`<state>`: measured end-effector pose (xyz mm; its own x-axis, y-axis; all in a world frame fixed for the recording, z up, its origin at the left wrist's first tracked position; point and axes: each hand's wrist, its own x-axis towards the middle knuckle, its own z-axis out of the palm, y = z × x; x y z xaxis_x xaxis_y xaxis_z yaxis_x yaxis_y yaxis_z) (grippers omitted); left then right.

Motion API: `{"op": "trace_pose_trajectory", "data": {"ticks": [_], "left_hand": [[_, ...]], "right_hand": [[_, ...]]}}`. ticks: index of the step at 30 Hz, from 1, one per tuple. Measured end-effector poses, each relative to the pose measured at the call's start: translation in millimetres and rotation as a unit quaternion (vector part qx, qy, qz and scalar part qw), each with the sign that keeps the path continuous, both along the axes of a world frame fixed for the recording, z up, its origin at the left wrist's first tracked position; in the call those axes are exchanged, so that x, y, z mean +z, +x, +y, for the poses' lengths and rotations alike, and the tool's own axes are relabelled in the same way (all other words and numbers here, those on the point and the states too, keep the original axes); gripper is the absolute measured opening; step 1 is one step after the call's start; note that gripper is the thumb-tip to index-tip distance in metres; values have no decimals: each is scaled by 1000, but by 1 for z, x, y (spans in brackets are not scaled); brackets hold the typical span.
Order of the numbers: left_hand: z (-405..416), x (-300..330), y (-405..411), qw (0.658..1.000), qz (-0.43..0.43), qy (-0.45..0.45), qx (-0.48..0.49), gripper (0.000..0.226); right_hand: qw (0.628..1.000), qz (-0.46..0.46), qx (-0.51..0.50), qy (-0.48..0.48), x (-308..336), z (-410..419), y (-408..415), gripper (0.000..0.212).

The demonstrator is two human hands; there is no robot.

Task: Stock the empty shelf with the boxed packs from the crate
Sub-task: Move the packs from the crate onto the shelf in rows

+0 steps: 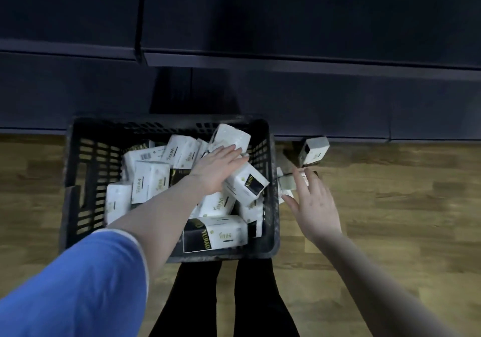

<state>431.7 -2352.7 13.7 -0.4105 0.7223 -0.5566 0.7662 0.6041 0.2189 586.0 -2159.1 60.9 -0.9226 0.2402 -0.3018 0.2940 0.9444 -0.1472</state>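
Now the left hand (221,167), fingers flat, should curl around one pack (246,184) in the crate (80,170); right hand (316,206) hovers spread.

Your slotted black plastic crate (91,170) at mid-frame holds white boxed packs (149,180) with black panels and gold lettering. Your rolled-up blue fabric sleeve (86,284) fills the lower left. The brown wood-grain plank floor (390,206) meets dark navy metal shelves (312,37) above.

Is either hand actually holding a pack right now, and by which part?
Neither. The left hand lies flat, fingers straight, on a pack in the crate. The right hand is open over packs beside it.
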Motion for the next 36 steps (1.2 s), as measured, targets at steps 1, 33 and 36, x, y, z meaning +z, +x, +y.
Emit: {"op": "trace_pose_trajectory", "data": {"ticks": [1, 33, 36], "left_hand": [[5, -4, 0, 1000, 7, -6, -13, 94], [-58, 195, -69, 973, 204, 63, 87, 40], [-57, 245, -73, 967, 222, 87, 90, 37]], "right_hand": [[1000, 1, -3, 0, -2, 2, 1, 61], [989, 115, 65, 72, 149, -60, -84, 85], [980, 161, 72, 93, 192, -59, -93, 86]]}}
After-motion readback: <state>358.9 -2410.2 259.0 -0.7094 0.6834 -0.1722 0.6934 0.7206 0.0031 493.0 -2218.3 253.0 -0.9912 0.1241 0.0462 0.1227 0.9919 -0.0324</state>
